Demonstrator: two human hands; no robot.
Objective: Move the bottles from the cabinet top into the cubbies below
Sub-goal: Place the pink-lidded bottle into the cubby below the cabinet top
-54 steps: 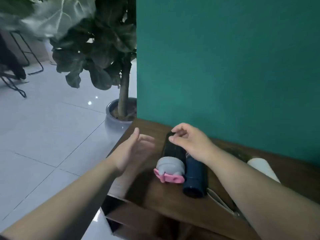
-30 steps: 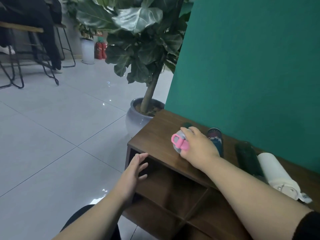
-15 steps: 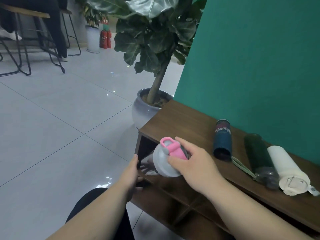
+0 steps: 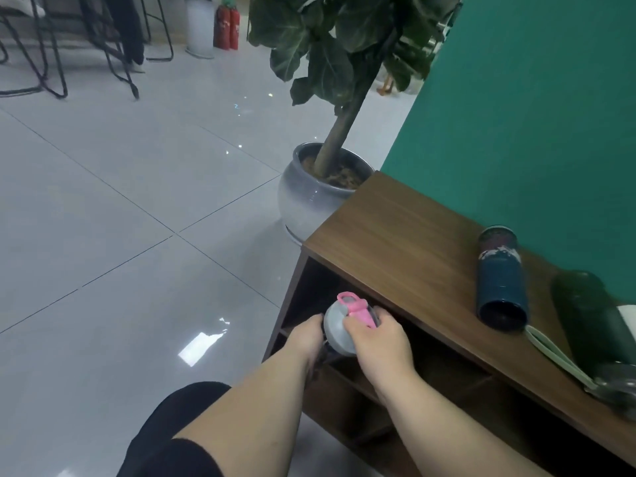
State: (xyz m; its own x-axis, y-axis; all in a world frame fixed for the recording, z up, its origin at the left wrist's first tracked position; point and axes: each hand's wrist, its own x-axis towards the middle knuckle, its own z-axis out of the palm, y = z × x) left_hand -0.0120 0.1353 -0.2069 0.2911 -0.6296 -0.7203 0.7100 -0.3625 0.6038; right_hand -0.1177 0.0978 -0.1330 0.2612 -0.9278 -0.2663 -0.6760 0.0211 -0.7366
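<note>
A black bottle with a grey lid and pink strap (image 4: 339,323) lies half inside the upper-left cubby of the brown wooden cabinet (image 4: 395,242). My right hand (image 4: 377,342) grips its lid end. On the bottle's left side my left hand (image 4: 306,337) rests against it at the cubby mouth. On the cabinet top lie a dark blue bottle (image 4: 500,280), a dark green bottle (image 4: 595,325) with a pale strap, and the edge of a white bottle (image 4: 628,315) at the right border. The black bottle's body is hidden inside the cubby.
A big-leafed plant in a grey pot (image 4: 309,197) stands on the tiled floor just left of the cabinet. A teal wall (image 4: 533,98) backs the cabinet. Black chair legs (image 4: 51,63) and red fire extinguishers (image 4: 226,24) are far back left. My knee (image 4: 179,432) is low in front.
My right hand lifted the pink-lidded bottle off the cabinet top and lowered it into the upper-left cubby. My left hand came to the bottle's side. My view dropped lower.
</note>
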